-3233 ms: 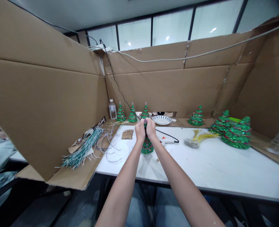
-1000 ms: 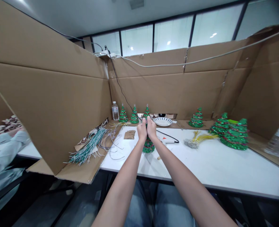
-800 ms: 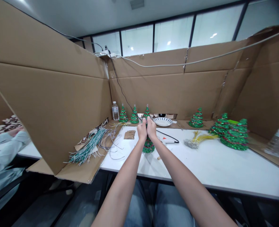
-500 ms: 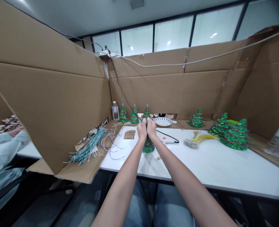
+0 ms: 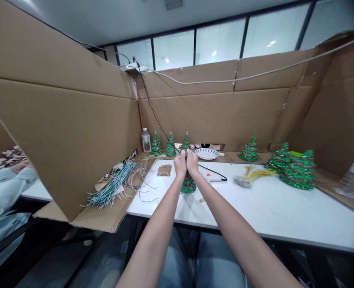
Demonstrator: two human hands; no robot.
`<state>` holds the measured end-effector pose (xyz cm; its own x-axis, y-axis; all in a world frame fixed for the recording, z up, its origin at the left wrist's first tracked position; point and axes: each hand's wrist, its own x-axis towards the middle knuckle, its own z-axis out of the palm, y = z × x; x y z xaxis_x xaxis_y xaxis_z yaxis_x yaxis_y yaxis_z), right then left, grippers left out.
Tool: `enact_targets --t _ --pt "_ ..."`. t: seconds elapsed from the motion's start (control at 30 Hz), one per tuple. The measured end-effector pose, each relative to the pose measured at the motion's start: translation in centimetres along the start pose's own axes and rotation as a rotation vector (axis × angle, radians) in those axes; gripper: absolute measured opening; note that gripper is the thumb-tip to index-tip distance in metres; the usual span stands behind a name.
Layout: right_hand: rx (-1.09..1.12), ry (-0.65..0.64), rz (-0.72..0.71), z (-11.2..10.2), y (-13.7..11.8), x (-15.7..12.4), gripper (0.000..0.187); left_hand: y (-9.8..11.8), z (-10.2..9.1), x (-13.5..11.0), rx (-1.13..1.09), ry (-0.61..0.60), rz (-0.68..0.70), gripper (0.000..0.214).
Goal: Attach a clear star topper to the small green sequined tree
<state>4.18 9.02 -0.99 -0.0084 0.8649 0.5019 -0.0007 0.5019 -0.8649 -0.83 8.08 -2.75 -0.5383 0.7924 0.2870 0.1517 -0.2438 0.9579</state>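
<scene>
One green tinsel tree [image 5: 188, 186]; I see left hand [image 5: 180, 165] and right hand [image 5: 192, 164], fingers closed round its upper part.

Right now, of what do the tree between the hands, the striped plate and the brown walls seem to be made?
The tree looks like shiny green tinsel, as it glitters; plastic or metal foil, I cannot tell. The striped plate seems glazed ceramic, being smooth and white, but plastic is possible. The brown walls look like matt cardboard, with visible fold lines.
</scene>
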Motion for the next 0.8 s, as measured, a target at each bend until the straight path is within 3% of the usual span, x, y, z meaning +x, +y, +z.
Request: enact_targets --t 0.8 --pt "0.024 0.031 -0.001 0.3 1.5 0.6 0.031 -0.4 0.1 0.3 -0.089 0.026 0.044 0.034"
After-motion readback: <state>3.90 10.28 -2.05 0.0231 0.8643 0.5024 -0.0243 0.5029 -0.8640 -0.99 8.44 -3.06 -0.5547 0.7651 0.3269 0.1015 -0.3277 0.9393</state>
